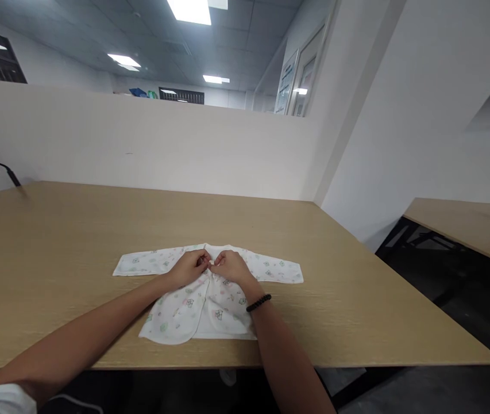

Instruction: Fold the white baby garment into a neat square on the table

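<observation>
A small white baby jacket (176,316) printed with little animals lies flat on the table, its sleeves spread to both sides and its front edges meeting down the middle. Just below the neckline, my left hand (188,268) pinches the cloth at the front opening. Close beside it, my right hand (230,268) pinches the other front edge, the fingertips of both hands almost touching. A black beaded bracelet (259,303) circles my right wrist. Whatever small fastening may be between the fingers is too small to make out.
The jacket rests near the front edge of a light wooden table (76,230). A low white partition (176,149) stands along its back. A black cable (10,172) sits at the far left. Another table (464,224) is at the right, past a gap.
</observation>
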Tool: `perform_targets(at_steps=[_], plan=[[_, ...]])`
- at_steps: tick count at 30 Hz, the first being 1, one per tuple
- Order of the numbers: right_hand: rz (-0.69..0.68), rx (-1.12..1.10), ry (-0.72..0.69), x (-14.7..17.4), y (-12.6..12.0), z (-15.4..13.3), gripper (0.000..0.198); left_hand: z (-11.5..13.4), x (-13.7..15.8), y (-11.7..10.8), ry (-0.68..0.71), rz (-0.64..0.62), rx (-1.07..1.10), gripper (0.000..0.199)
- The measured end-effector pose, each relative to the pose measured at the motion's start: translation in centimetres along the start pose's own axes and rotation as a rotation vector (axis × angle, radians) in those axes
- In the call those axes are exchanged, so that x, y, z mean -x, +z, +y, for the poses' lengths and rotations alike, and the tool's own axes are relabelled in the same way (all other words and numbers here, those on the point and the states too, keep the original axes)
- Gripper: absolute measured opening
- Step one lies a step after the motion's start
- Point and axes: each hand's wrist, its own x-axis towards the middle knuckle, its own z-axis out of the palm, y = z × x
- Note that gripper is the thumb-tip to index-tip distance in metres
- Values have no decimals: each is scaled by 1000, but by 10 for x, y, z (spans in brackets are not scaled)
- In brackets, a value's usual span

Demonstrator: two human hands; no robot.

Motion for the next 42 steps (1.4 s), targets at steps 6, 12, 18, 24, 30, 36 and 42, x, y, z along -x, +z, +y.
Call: perform_targets(at_steps=[6, 12, 18, 24, 30, 36, 42], plan=[[106, -28, 21, -1, 1, -6, 2, 9, -2, -5, -96, 69, 285, 23], [158, -333, 83, -8, -2, -2, 7, 9, -3, 0, -262, 29, 535, 32], [5, -478, 65, -9, 2, 2, 7, 6, -1, 3, -272, -14, 490, 32], [-22, -438, 56, -7, -1, -3, 5, 4, -2, 3, -274, -39, 509, 31], [-56, -557, 173, -4, 7, -6, 8, 3, -2, 3, -233, -60, 529, 29], [57, -374, 55, -5, 13, 0, 13, 5, -1, 3, -210, -45, 513, 30], [115, -231, -115, -7, 11, 1, 12, 4, -2, 5, -246, -13, 488, 31]])
